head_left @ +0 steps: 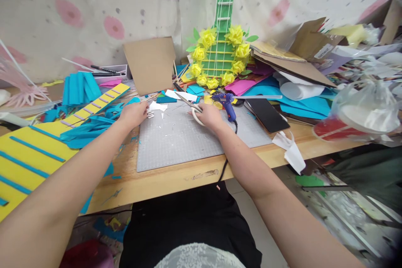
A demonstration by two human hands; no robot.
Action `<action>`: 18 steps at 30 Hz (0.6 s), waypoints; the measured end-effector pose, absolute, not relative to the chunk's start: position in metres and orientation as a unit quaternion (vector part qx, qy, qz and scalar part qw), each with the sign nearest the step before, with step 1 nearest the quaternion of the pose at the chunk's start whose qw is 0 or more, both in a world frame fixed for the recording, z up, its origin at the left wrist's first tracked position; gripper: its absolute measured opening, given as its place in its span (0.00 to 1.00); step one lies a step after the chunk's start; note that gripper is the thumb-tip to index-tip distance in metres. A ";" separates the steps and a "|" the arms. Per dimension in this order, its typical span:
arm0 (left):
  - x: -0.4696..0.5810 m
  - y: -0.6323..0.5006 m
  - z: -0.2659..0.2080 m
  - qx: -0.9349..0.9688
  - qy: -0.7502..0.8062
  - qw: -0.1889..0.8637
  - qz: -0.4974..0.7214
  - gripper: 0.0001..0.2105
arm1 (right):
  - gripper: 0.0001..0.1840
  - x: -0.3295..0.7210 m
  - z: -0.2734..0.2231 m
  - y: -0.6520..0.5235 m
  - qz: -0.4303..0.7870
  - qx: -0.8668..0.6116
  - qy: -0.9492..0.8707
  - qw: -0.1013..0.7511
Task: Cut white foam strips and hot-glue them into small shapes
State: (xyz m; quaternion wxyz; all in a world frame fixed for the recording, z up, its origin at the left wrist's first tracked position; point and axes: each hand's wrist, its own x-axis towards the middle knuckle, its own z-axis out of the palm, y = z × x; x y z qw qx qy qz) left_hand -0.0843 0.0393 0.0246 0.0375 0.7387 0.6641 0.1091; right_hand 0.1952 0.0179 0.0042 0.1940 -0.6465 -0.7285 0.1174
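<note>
My right hand (210,117) is closed around the pale handles of a pair of scissors (198,118), above the grey cutting mat (176,150). The metal blades point up and to the left, toward a white paper strip (179,95). At the mat's left edge, my left hand (134,114) has its fingers curled together. Small white strips (151,114) lie right at its fingertips; whether it grips any of them is unclear. A cut white paper scrap (158,106) rests just beyond. The blue glue gun (226,104) lies beside my right hand with a clear stick in its back.
A green paper guitar (224,29) with yellow flowers stands at the back. On the left lies a yellow guitar shape (28,155) with blue strips (84,134) piled by it. A phone (266,114), cardboard (150,65) and a bagged red-and-white tub (348,121) surround the mat.
</note>
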 end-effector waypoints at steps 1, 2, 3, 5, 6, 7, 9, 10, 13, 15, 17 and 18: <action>-0.084 0.039 0.025 0.750 0.655 0.019 0.084 0.09 | 0.26 0.195 0.004 0.017 0.116 -0.646 -0.729 0.195; -0.084 0.038 0.025 0.763 0.645 -0.006 0.051 0.10 | 0.26 0.195 0.005 0.017 0.116 -0.646 -0.729 0.195; -0.084 0.038 0.025 0.772 0.635 -0.031 0.020 0.11 | 0.26 0.195 0.005 0.017 0.115 -0.646 -0.729 0.196; -0.084 0.037 0.025 0.773 0.631 -0.066 -0.011 0.13 | 0.26 0.195 0.005 0.016 0.113 -0.646 -0.729 0.197; -0.084 0.037 0.026 0.774 0.628 -0.079 -0.022 0.14 | 0.26 0.195 0.005 0.016 0.113 -0.646 -0.729 0.197; -0.084 0.037 0.026 0.775 0.625 -0.091 -0.032 0.15 | 0.26 0.195 0.006 0.016 0.112 -0.645 -0.729 0.198; -0.083 0.036 0.026 0.778 0.618 -0.102 -0.046 0.16 | 0.25 0.195 0.005 0.016 0.112 -0.643 -0.731 0.199; -0.083 0.036 0.026 0.779 0.617 -0.103 -0.049 0.16 | 0.25 0.194 0.005 0.016 0.113 -0.642 -0.732 0.198; -0.084 0.036 0.027 0.773 0.627 -0.089 -0.028 0.16 | 0.26 0.194 0.005 0.016 0.113 -0.644 -0.730 0.196; -0.086 0.036 0.029 0.765 0.641 -0.060 0.016 0.16 | 0.27 0.194 0.005 0.017 0.112 -0.647 -0.728 0.199; -0.088 0.038 0.032 0.753 0.653 -0.018 0.078 0.16 | 0.28 0.194 0.004 0.017 0.112 -0.646 -0.727 0.205; -0.089 0.039 0.035 0.745 0.657 0.004 0.116 0.16 | 0.28 0.194 0.004 0.017 0.113 -0.645 -0.726 0.207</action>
